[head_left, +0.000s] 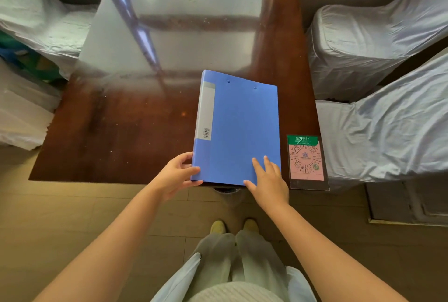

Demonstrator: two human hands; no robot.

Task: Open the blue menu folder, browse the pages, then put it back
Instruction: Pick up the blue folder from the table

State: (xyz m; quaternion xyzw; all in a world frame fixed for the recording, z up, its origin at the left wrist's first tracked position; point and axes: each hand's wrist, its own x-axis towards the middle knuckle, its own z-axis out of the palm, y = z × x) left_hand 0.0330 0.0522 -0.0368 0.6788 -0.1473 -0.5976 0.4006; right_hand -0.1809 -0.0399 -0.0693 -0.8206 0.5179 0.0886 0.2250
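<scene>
Head view: blue menu folder (238, 129) lay closed at the bench (116, 132) near edge. Left hand (175, 175) pinched its spine corner; right hand (268, 180) rested flat, fingers spread, on the cover. Best: anchor spine, lift cover from right edge.

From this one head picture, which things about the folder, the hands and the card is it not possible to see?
- Pages of the blue folder: hidden, since the cover is closed.
- Print on its grey spine label: too small to read.
- Left hand fingers at the spine corner: the tips are hidden behind the folder.
- Small text on the QR card: too small and blurred.
- Table far part: washed out by glare.
</scene>
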